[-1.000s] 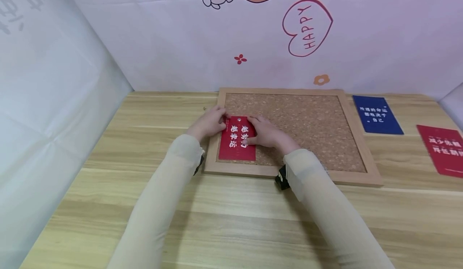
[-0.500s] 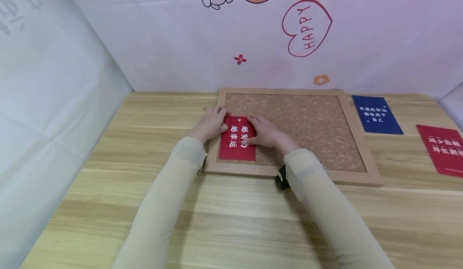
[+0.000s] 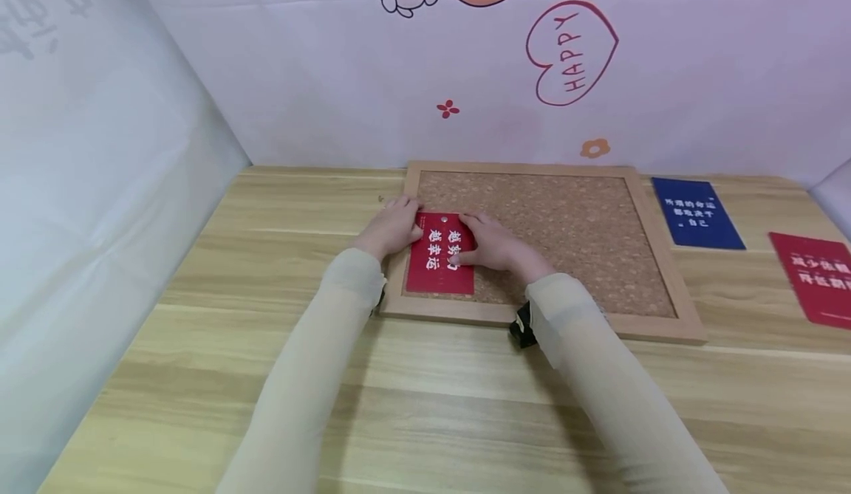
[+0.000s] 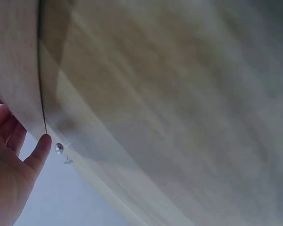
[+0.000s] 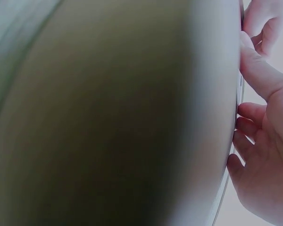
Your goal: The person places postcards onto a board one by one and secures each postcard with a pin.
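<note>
A red card point(image 3: 440, 280) with white lettering and a punched hole lies on the left part of a wood-framed cork board point(image 3: 565, 221). My left hand point(image 3: 392, 225) rests at the card's upper left, over the frame's left side, thumb at the card's edge. In the left wrist view, one finger of that hand reaches the frame's edge beside two small pins point(image 4: 59, 149). On the card's right side, my right hand point(image 3: 495, 246) lays its thumb on the lettering and its index finger at the upper right corner. The right wrist view shows its fingertips point(image 5: 243, 143) along the board's surface.
Right of the board, a blue card point(image 3: 698, 213) lies on the wooden table point(image 3: 425, 405). Farther right is another red card point(image 3: 818, 280), cut off by the view's edge. A white printed sheet point(image 3: 319, 73) stands behind the board, and white sheeting rises at the left.
My left wrist has shifted slightly right, toward the card, and its fingers have settled at the corner. The right hand and red card keep their places. The head view has turned slightly left.
</note>
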{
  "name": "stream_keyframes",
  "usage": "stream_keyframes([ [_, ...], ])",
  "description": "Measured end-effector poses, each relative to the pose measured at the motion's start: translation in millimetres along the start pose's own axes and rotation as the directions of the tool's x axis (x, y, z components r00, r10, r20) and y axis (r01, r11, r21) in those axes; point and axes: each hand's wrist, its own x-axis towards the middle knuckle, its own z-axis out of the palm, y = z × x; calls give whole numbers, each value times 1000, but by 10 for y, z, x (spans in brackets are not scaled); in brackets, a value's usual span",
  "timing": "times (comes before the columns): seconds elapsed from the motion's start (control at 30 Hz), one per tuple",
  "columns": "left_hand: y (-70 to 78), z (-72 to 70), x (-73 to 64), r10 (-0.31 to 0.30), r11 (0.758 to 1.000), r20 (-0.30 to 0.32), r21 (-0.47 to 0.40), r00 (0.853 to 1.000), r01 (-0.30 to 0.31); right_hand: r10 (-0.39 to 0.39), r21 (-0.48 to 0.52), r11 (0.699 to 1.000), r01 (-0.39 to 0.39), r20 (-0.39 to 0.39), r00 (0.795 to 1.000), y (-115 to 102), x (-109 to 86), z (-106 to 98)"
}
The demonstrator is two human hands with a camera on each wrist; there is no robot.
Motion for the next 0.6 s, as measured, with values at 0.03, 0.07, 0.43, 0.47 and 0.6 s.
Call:
stream_keyframes([
  [0.03,6,-7,-7,-3,1000,5,0,1000,3,-1,2,1000,1,0,1000,-1,0,1],
  [0.07,12,-14,-13,-7,1000,10,2,1000,6,2,5,1000,-2,0,1000,-4,-1,2],
  [0.43,48,-42,-12,-56,998,37,-10,998,56,10,7,1000,-10,-2,1000,8,-2,12],
  [0.47,45,-43,-11,-61,998,38,-15,997,61,5,8,1000,-5,-4,1000,8,-2,13],
  [0.6,33,-43,2,-64,998,36,-12,997,64,-10,12,1000,11,-11,1000,17,-3,14],
])
